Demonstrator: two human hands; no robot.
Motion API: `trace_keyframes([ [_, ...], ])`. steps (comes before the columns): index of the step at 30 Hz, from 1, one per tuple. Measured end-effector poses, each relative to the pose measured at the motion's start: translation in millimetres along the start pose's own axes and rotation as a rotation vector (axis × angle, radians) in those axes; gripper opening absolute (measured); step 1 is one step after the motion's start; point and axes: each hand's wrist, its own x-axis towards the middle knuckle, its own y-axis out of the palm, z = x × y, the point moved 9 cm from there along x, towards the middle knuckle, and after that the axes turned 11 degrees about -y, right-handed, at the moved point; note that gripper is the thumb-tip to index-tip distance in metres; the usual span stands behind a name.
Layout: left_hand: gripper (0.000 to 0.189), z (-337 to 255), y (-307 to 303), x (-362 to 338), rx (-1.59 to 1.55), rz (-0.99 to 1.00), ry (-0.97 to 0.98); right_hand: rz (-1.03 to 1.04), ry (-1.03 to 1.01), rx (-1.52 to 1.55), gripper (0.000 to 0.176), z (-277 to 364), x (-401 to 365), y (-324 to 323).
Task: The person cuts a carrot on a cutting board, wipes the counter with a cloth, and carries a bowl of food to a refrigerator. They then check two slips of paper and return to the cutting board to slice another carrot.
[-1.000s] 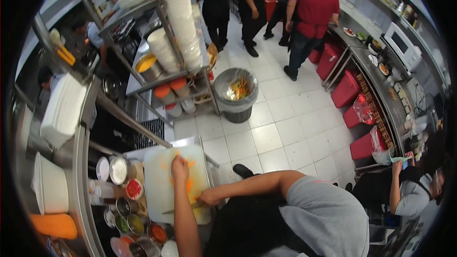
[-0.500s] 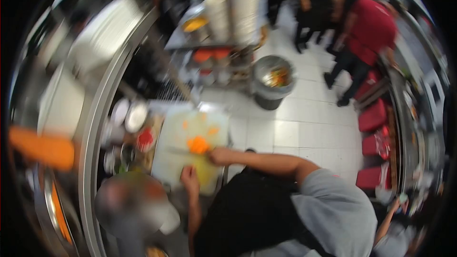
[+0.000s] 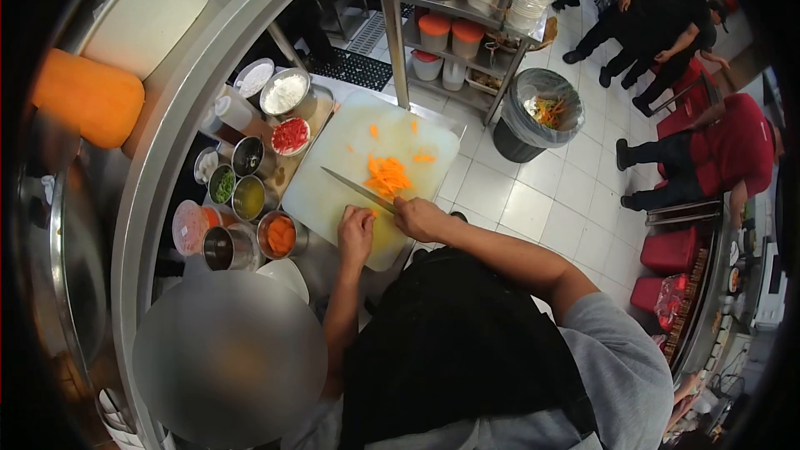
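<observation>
My right hand (image 3: 419, 219) is closed round the handle of a kitchen knife (image 3: 354, 186). Its blade points up and left across the white cutting board (image 3: 325, 162), alongside a pile of cut carrot (image 3: 387, 176). Close below the blade, my left hand (image 3: 357, 232) has its fingers curled over the board. A small carrot piece (image 3: 374, 213) shows at its fingertips, mostly hidden by them. A few loose carrot slices (image 3: 423, 158) lie scattered on the upper part of the board.
Left of the board stand a bowl of white powder (image 3: 286, 93), a red-filled container (image 3: 291, 135) and a cup of orange pieces (image 3: 281, 235). A lined bin (image 3: 542, 112) stands on the tiled floor. Co-workers (image 3: 708, 150) are at the right. A blurred round area covers the lower left.
The view has swung and sharpened, so the board and surroundings sit differently in the picture. Both hands stay at the board, with the knife still in my right hand.
</observation>
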Motion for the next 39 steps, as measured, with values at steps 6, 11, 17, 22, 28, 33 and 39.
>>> trace_keyframes([
  [6, 0.007, -3.7, 0.7, 3.0, 0.006, -0.039, 0.024, -0.013, -0.015, -0.006, 0.029, 0.0, 1.3, 4.2],
  [11, 0.005, -10.0, -2.2, -1.0, 0.141, -0.132, 0.084, -0.027, -0.071, -0.055, 0.029, 10.5, 4.6, 3.4],
  [17, 0.003, -10.9, 1.5, 0.2, 0.182, -0.115, 0.070, 0.029, -0.056, -0.104, 0.032, 11.4, 8.3, 12.9],
  [22, 0.004, -10.1, 4.4, 0.7, 0.189, -0.115, 0.057, 0.126, 0.041, -0.109, 0.031, 17.2, 8.6, 10.6],
  [28, 0.002, -14.4, 3.2, -1.9, 0.188, -0.125, 0.071, 0.061, -0.002, -0.105, 0.031, 9.3, 16.2, 30.8],
  [33, 0.003, -15.9, 1.9, -0.9, 0.220, -0.141, 0.079, 0.040, -0.013, -0.151, 0.031, 12.8, 25.3, 28.3],
  [39, 0.005, -19.4, 0.7, -3.1, 0.223, -0.131, 0.094, 0.038, -0.032, -0.122, 0.030, 14.9, 16.1, 39.2],
])
